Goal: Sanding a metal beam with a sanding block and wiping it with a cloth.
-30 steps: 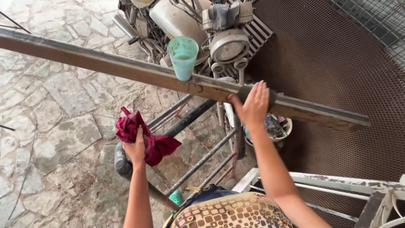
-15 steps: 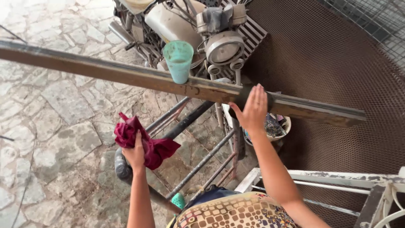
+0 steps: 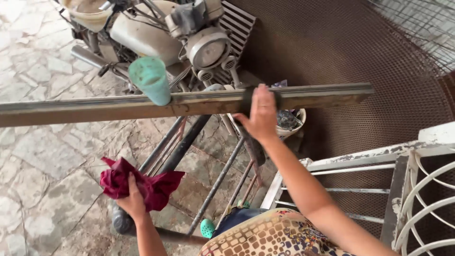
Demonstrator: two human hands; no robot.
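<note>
A long rusty steel angle bar [image 3: 142, 106] is gripped from above by the right hand [image 3: 261, 114]. A crumpled dark red cloth [image 3: 147, 186] is clutched in the left hand [image 3: 131, 201], below the bar. A turquoise plastic cup [image 3: 150, 79] is seen just behind the bar.

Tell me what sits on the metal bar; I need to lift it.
A green cup stands on the bar, and the right hand grips it. Whatever lies under the palm is hidden.
</note>
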